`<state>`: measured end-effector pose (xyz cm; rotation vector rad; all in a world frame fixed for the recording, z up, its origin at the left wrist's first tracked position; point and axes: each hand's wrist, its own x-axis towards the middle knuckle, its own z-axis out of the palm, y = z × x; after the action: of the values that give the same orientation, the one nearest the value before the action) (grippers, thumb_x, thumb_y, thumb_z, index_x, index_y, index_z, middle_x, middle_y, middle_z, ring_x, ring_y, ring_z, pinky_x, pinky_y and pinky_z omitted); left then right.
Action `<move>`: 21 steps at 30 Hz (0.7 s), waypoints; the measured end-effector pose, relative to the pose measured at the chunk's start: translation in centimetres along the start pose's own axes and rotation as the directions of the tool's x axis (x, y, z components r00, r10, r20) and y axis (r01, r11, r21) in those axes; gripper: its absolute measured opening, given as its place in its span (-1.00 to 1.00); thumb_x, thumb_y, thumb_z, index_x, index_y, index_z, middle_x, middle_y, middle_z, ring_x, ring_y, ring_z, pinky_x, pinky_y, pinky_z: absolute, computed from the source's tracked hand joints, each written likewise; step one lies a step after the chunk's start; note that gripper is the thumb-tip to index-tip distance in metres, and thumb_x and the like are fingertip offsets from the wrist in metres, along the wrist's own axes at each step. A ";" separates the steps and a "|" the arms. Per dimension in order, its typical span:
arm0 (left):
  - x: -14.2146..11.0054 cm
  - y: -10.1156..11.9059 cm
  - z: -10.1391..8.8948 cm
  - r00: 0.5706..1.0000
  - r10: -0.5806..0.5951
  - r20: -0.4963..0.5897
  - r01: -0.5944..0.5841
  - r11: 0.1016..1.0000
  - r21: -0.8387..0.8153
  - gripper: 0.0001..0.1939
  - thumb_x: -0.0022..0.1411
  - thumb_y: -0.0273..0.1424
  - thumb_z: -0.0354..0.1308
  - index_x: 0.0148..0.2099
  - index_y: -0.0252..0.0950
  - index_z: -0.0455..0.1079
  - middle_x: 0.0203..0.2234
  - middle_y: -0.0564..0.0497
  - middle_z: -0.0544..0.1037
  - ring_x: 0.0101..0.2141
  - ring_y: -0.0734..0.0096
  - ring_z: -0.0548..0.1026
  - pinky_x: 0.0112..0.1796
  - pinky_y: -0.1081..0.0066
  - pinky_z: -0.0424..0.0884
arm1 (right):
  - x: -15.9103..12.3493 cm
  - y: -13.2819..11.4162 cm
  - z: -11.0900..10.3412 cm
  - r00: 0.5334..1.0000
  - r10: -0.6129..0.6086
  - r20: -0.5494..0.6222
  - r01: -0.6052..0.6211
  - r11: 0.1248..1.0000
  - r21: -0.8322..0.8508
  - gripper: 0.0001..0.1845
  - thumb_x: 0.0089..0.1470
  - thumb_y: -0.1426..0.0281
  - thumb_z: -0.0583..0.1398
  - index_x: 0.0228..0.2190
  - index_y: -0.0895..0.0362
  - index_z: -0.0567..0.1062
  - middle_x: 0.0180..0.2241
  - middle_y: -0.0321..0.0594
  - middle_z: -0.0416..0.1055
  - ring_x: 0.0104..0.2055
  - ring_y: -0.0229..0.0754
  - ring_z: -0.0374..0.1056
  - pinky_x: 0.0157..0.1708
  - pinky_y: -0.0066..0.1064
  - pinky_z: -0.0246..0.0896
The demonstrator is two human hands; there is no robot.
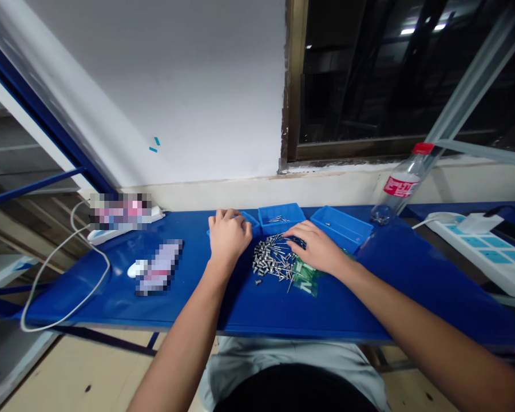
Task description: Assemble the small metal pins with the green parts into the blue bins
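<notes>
My left hand is over a small blue tray at the back of the table, its fingers curled. Its fingertips are hidden, so whatever they hold does not show. A pile of small metal pins and short metal cylinders lies on the blue table between my hands. My right hand reaches over the pile's right side, thumb and forefinger apart at the pins. Under that hand's palm, a green plastic bag with pale pieces lies against the pile. A single short cylinder rests just in front.
A middle blue tray holds several pins; a right blue tray holds a small metal piece. Behind right stands a plastic bottle near a power strip. On the left are a blurred flat object and a looping white cable.
</notes>
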<state>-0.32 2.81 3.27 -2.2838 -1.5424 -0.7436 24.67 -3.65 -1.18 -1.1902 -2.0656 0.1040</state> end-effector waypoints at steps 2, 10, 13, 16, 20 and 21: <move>-0.1 0.0 0.4 0.996 -0.014 0.092 0.010 0.999 0.039 -0.66 0.37 -0.31 0.03 -0.23 -0.26 0.64 -0.08 -0.18 0.65 -0.05 -0.05 0.46 -0.04 0.05 0.29 | -0.1 0.3 0.4 0.996 -0.026 0.080 0.031 0.998 -0.063 -0.82 0.28 0.39 0.25 -0.12 0.07 0.63 -0.09 -0.11 0.61 0.03 0.06 0.42 0.09 -0.04 0.34; -0.2 0.5 1.1 1.000 0.025 -0.007 -0.026 0.998 -0.054 -0.55 0.48 -0.15 -0.03 -0.07 -0.30 0.62 -0.02 -0.23 0.60 -0.02 -0.07 0.46 0.02 0.03 0.32 | -0.1 1.0 1.1 0.987 -0.016 0.163 0.040 0.989 -0.144 -0.79 0.24 0.52 0.22 -0.22 0.03 0.64 -0.21 -0.15 0.63 -0.11 0.01 0.48 -0.03 -0.12 0.35; -0.2 1.4 0.6 0.986 0.127 -0.105 -0.149 0.960 -0.236 -0.64 0.49 -0.20 0.02 0.01 -0.27 0.57 0.00 -0.19 0.59 0.00 0.00 0.46 0.04 0.06 0.33 | -0.1 0.6 1.0 0.992 0.015 0.127 0.006 0.986 -0.164 -0.78 0.20 0.55 0.21 -0.25 0.02 0.60 -0.28 -0.18 0.60 -0.18 -0.02 0.46 -0.12 -0.18 0.34; -0.5 2.7 0.6 0.966 0.234 -0.111 -0.259 0.852 -0.456 -0.69 0.51 -0.28 0.01 -0.02 -0.27 0.55 -0.07 -0.14 0.60 -0.03 0.15 0.50 0.08 0.17 0.36 | 0.0 0.3 0.9 0.997 0.071 0.025 -0.068 0.992 -0.110 -0.75 0.15 0.56 0.19 -0.19 0.03 0.57 -0.25 -0.18 0.55 -0.22 -0.07 0.44 -0.18 -0.26 0.33; -0.9 3.9 1.5 0.969 0.241 -0.061 -0.230 0.776 -0.588 -0.70 0.51 -0.29 0.03 -0.01 -0.28 0.55 -0.13 -0.12 0.61 -0.06 0.19 0.53 0.03 0.24 0.40 | 0.2 0.0 0.5 0.983 0.151 -0.102 -0.152 0.988 -0.001 -0.57 0.12 0.57 0.15 0.01 0.07 0.51 -0.25 -0.19 0.46 -0.31 -0.14 0.39 -0.21 -0.28 0.35; -1.0 4.0 1.8 0.972 0.233 -0.040 -0.210 0.771 -0.601 -0.70 0.51 -0.28 0.03 -0.02 -0.29 0.56 -0.16 -0.12 0.62 -0.10 0.19 0.54 0.00 0.25 0.40 | 0.3 0.0 0.3 0.979 0.164 -0.121 -0.162 0.986 0.033 -0.57 0.12 0.56 0.15 0.02 0.08 0.52 -0.26 -0.20 0.44 -0.33 -0.16 0.37 -0.22 -0.29 0.35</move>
<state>3.54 1.37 1.44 -2.8744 -1.1077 -1.2755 24.34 -3.33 -1.23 -1.3178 -1.8542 0.1279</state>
